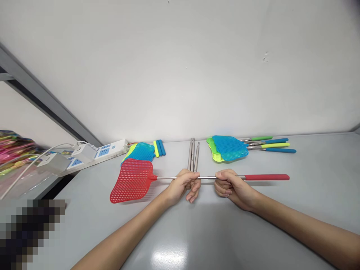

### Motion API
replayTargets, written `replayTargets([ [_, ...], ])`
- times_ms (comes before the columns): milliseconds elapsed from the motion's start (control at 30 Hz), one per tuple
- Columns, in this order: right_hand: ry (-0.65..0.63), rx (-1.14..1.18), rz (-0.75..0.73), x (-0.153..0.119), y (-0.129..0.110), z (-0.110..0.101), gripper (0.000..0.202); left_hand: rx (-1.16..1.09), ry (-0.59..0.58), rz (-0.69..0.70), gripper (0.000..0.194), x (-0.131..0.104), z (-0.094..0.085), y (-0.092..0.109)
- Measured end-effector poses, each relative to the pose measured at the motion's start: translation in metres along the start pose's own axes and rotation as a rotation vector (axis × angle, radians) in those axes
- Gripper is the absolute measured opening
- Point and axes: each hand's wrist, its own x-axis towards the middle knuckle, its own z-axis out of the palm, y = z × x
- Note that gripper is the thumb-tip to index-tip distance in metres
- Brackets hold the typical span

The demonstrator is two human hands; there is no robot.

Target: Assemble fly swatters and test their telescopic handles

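A red fly swatter (132, 180) with a metal rod and a red grip lies crosswise in both hands, just above the grey table. My left hand (188, 183) is closed on the rod's middle, on the side of the mesh head. Farther right, my right hand (229, 184) pinches the rod close to the red grip. Behind my left hand several bare metal rods (192, 153) lie side by side. At the back right, several assembled swatters (230, 148) are stacked, with blue and green heads and blue, green and yellow grips.
Loose blue and yellow-green swatter heads (142, 151) lie partly behind the red one, beside yellow and blue grips (159, 148). A white power strip (114, 148) with plugged-in adapters and cables runs along the left. Colourful plastic packages (17, 161) sit beyond the table's left edge. A wall (180, 75) borders the back.
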Motion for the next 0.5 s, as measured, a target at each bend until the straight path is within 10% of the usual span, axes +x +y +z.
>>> replayTargets([
  [500, 0.019, 0.016, -0.021, -0.0025, -0.0002, -0.0050, 0.042, 0.004, 0.014, 0.026, 0.042, -0.0049, -0.0039, -0.0023],
])
